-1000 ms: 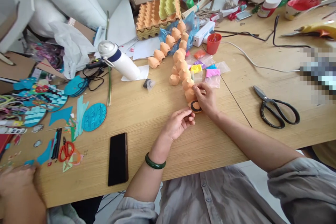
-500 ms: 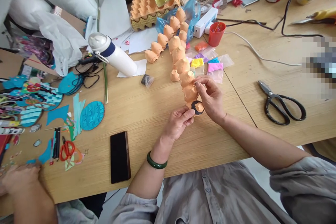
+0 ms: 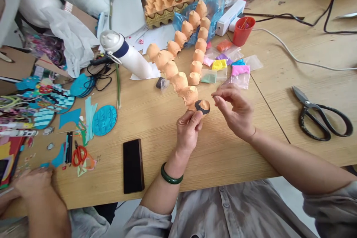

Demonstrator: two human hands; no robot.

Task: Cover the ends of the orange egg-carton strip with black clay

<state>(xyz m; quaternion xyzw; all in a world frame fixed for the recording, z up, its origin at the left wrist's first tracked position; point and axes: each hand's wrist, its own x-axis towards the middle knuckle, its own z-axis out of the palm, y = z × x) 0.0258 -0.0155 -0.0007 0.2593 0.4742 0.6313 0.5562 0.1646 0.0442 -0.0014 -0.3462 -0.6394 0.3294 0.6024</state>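
Observation:
My left hand [image 3: 187,134] is closed on the near end of an orange egg-carton strip [image 3: 179,81], thumb on top. Around the end cup's tip runs a black ring of soft, clay-like material [image 3: 199,108]. My right hand [image 3: 237,113] hovers to the right, apart from the strip, thumb and forefinger pinched; whatever is between them is too small to make out. Beyond lie two more rows of orange cups, a right-hand row [image 3: 198,56] and a left-hand row [image 3: 187,28]. A black lump in clear plastic [image 3: 161,83] rests left of the held strip.
Small yellow [image 3: 219,64] and pink packets [image 3: 240,70] lie near a red cup [image 3: 243,31]. Black-handled scissors [image 3: 318,113] are at right, a phone [image 3: 134,166] at left. A white bottle [image 3: 128,57] leans behind. Another person's hand [image 3: 35,182] rests at lower left.
The held strip has swung its far end left, away from the right-hand row. My right hand has drawn back rightward from the strip. The whole view has shifted slightly.

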